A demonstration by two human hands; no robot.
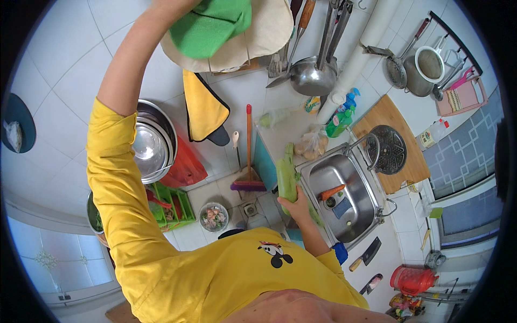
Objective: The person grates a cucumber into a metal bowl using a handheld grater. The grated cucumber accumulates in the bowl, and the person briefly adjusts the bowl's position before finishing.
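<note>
My left arm reaches up to the top edge, where only part of my left hand (180,3) shows beside a hanging green cloth (212,27); its fingers are out of sight. Behind the green cloth hangs a cream one (269,27). My right hand (296,204) is closed around the lower end of a long pale green vegetable (286,175), upright at the left side of the steel sink (355,229). In the sink lie a carrot (332,191) and a blue-grey flat piece (341,209).
A bag of round, tan produce (311,145) and green bottles (339,124) stand behind the sink. Right of me lie a cleaver (366,254) and another knife (371,283). Steel bowls (151,148), a broom (249,161) and a bowl of scraps (214,216) are on my left.
</note>
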